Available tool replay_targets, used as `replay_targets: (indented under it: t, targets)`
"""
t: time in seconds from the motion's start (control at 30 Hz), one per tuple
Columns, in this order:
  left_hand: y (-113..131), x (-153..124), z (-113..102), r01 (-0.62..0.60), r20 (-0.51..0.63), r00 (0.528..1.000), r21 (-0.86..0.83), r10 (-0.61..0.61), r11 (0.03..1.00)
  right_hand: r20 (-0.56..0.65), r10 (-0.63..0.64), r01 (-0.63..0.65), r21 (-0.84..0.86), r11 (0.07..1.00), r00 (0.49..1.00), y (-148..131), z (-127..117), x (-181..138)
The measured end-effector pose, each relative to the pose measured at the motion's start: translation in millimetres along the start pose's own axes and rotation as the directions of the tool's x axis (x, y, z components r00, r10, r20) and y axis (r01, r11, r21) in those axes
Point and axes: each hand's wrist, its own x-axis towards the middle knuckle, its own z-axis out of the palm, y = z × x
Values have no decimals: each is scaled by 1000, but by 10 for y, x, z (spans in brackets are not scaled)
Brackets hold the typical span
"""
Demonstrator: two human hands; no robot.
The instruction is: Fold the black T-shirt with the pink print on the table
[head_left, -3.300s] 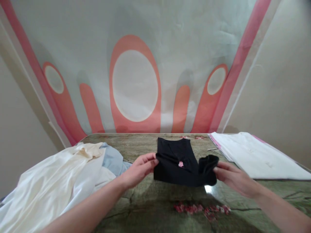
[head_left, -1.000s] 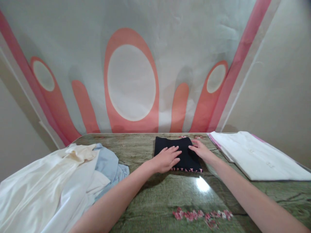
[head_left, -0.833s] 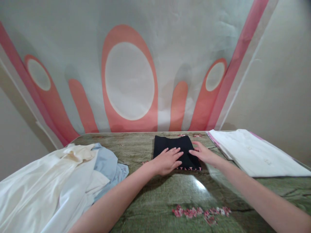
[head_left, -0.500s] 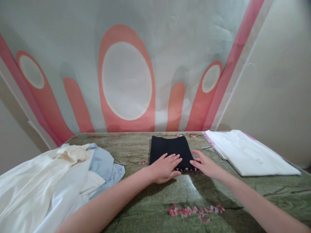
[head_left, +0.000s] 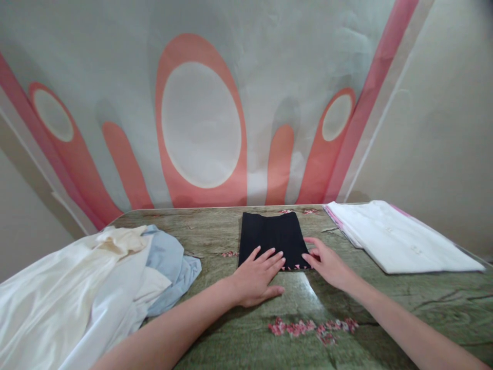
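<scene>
A folded black garment (head_left: 271, 234) with pink lettering along its near edge lies flat in the middle of the green marbled table (head_left: 215, 234). My left hand (head_left: 256, 277) lies flat and open on the table, its fingertips resting on the garment's near edge. My right hand (head_left: 326, 262) is open too, fingers spread, touching the garment's near right corner. Neither hand holds anything.
A heap of white, cream and light blue clothes (head_left: 96, 288) covers the table's left side. A folded white garment (head_left: 396, 239) lies on a pink-edged sheet at the right. Pink flower marks (head_left: 311, 326) show on the table near me. A painted wall stands behind the table.
Earlier both hands held the black garment up while folding it. It now lies flat, and my hands have slid back from its top to its near edge.
</scene>
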Motion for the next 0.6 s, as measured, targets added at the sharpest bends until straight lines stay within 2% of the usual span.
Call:
replay_targets:
  t: [0.2,0.27,0.33,0.4,0.47,0.53,0.6]
  targets:
    - [17,-92,9,65,23,998,11,-65,998,-95,-38,17,-213,977,995,22,35,-62]
    - [20,-118,20,136,7,991,37,-136,990,-158,-108,66,-249,966,982,4,22,-87]
    - [10,-136,31,220,-22,976,56,-219,974,-188,-234,177,-276,945,954,-48,-2,-112]
    - [-13,-144,39,265,-35,964,56,-263,963,-124,-357,309,-298,903,926,-115,-24,-133]
    - [-43,-145,40,262,-27,965,46,-261,964,-3,-434,414,-296,861,901,-169,-33,-146]
    - [-75,-140,33,241,-17,970,39,-241,970,75,-463,464,-284,839,883,-193,-29,-152]
    - [-113,-132,16,220,-7,976,41,-220,975,94,-464,471,-281,836,881,-192,-20,-155]
